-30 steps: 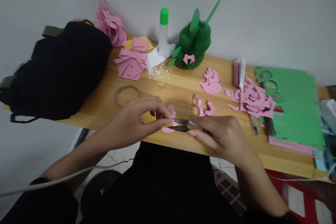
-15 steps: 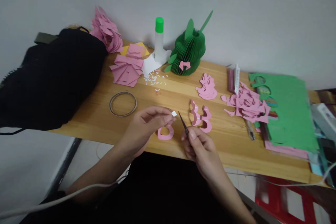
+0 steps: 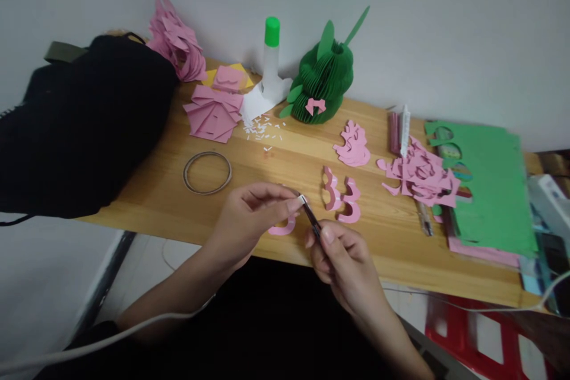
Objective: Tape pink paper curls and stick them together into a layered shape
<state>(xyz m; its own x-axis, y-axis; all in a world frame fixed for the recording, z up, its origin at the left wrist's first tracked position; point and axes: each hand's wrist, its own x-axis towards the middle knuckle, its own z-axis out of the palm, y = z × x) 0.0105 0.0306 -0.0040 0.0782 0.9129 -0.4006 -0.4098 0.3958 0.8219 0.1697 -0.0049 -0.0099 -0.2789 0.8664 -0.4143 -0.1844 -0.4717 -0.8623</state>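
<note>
Above the table's (image 3: pixel 387 261) front edge, the left hand (image 3: pixel 249 217) pinches a small white piece (image 3: pixel 303 199) between thumb and fingers — the right hand's (image 3: pixel 345 249) closed fingers grip a slim dark tool (image 3: pixel 313 224), its tip at the piece. Wavy pink strips (image 3: pixel 350 217) sit just beyond.
</note>
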